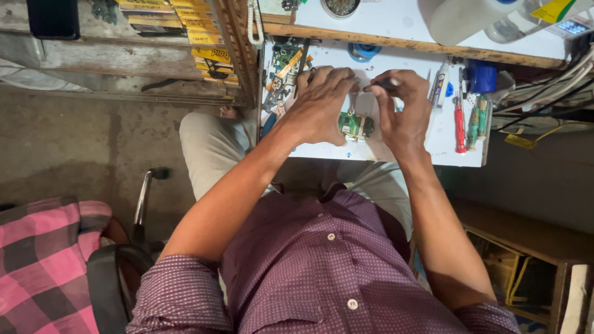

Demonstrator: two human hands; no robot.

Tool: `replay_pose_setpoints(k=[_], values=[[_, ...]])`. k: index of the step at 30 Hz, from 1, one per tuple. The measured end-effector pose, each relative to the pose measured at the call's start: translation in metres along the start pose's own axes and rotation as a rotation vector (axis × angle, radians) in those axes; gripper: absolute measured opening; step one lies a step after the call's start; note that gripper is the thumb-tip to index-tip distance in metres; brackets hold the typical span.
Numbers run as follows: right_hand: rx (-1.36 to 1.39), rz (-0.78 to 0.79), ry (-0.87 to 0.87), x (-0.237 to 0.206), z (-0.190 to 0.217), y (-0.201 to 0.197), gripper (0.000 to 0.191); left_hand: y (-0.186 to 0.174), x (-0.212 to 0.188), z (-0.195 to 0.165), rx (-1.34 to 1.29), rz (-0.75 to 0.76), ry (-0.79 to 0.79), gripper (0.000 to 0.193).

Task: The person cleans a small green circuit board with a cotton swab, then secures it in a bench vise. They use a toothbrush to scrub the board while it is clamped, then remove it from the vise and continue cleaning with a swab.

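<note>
Left hand (318, 108): grip pressed on small green circuit board (356, 126), pinning it to white bench (442, 133). Right hand (402, 111): grip pinching thin dark tool (385, 82) just above board. Red screwdriver (460, 127) lies right of this grip.

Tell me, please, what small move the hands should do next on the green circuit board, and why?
Probably lower the slim tool onto the green circuit board. The left hand rests on the board's left edge on the white work surface, while the right hand pinches the tool just above it.
</note>
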State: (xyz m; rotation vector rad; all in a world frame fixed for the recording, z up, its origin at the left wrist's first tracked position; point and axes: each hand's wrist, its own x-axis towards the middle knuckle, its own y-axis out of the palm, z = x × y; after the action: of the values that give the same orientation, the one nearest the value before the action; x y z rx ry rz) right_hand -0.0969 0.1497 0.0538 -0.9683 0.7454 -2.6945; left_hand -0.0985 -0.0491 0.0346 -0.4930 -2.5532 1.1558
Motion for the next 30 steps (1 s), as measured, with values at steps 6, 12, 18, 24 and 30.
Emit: replay_pose_setpoints(k=[6, 12, 18, 24, 30], values=[[-0.078, 0.010, -0.120, 0.017, 0.005, 0.004, 0.041, -0.002, 0.000, 0.001, 0.020, 0.025, 0.006, 0.099], [0.016, -0.002, -0.066, 0.014, 0.009, 0.011, 0.036, -0.003, 0.000, 0.001, 0.008, -0.013, 0.022, 0.102], [0.018, -0.023, -0.085, 0.010, 0.005, 0.016, 0.037, -0.004, -0.001, 0.000, 0.005, -0.040, 0.043, 0.106], [0.044, -0.006, -0.033, 0.010, 0.000, 0.013, 0.036, -0.006, -0.002, -0.002, 0.012, -0.011, 0.037, 0.102], [-0.004, -0.107, -0.026, 0.011, 0.001, 0.025, 0.037, -0.006, 0.003, 0.001, 0.008, -0.052, 0.051, 0.105]])
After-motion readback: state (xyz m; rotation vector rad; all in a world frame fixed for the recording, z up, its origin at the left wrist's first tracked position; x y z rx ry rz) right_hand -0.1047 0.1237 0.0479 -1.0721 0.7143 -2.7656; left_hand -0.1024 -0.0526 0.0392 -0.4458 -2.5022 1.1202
